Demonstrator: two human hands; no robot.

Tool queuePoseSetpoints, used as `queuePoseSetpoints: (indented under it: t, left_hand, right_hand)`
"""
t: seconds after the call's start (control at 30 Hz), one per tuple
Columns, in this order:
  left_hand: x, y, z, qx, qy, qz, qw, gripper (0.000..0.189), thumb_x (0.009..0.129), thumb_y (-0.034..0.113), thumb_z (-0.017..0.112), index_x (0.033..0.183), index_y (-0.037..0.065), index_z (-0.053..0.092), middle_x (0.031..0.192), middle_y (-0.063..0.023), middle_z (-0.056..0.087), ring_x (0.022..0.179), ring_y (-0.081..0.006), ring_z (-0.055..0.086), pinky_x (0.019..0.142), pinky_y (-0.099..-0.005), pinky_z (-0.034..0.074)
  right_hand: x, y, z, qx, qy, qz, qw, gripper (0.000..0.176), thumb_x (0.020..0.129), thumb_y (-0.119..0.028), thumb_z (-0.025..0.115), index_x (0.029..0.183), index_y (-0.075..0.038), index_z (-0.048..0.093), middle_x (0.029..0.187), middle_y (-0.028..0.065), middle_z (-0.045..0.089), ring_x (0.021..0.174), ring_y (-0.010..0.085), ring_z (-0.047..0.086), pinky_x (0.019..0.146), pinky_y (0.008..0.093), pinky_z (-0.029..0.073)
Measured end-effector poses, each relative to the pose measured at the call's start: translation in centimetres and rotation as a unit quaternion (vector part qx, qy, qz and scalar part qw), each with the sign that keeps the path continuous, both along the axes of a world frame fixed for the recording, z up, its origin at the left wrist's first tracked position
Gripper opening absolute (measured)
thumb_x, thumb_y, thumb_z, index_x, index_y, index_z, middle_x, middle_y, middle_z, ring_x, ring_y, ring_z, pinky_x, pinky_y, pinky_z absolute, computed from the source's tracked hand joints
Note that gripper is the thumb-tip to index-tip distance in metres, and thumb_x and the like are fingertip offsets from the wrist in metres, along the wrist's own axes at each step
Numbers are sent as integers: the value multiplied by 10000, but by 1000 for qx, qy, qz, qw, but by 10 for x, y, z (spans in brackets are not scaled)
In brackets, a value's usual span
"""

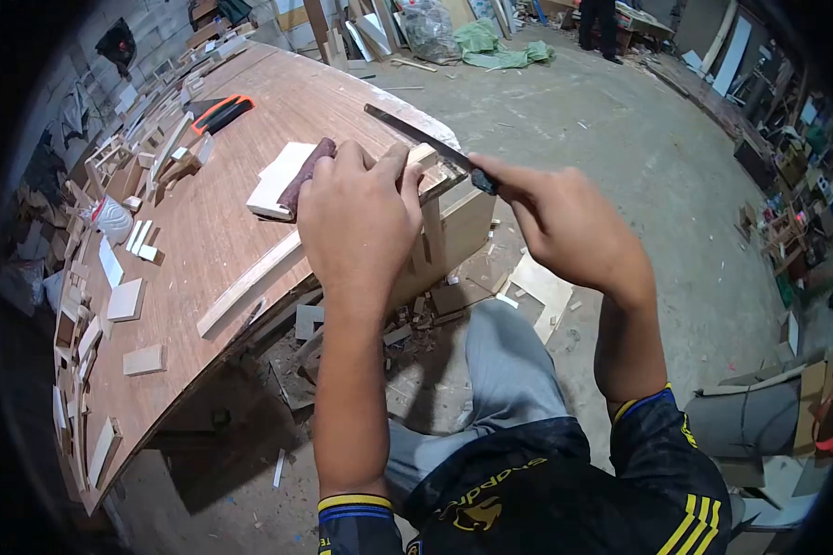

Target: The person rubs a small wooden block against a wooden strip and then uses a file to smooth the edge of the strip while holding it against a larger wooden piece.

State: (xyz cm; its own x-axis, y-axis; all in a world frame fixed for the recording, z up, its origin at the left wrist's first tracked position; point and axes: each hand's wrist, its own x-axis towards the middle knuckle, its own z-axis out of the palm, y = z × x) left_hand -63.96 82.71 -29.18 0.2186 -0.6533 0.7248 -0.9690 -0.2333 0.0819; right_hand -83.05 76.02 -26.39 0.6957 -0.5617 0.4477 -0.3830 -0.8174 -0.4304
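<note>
My left hand (pixel 361 208) is closed on a long pale wooden strip (pixel 252 285) that lies along the near edge of the wooden table (pixel 222 222). The strip's far end pokes out past my fingers at the table corner. In my right hand (pixel 574 227) is the dark handle of a long flat file (pixel 416 134), whose blade slants up and left, just beyond the strip's end. Whether blade and wood touch is hard to tell. Left of my left hand sits a pale block with a dark reddish wrapped piece (pixel 307 176).
An orange-and-black tool (pixel 222 113) lies farther back on the table. Small wood blocks (pixel 127 301) and a white container (pixel 113 220) stand at the left. Wood scraps litter the floor below. A person in dark trousers (pixel 599 23) stands at the far back.
</note>
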Motion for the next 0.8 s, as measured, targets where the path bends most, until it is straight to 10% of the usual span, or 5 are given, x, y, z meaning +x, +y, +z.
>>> queuePoseSetpoints:
  t: [0.8]
  left_hand:
    - [-3,1,1,5,4,13,1000,256,893,353,667,1059,185,766,891,-72,620,880,-251,601,772,-398,460]
  right_hand:
    - [18,5,3,-20,23,-13,999,391,886,-28,544,1266,-33,634,972,292,655,896,454,640,784,480,512]
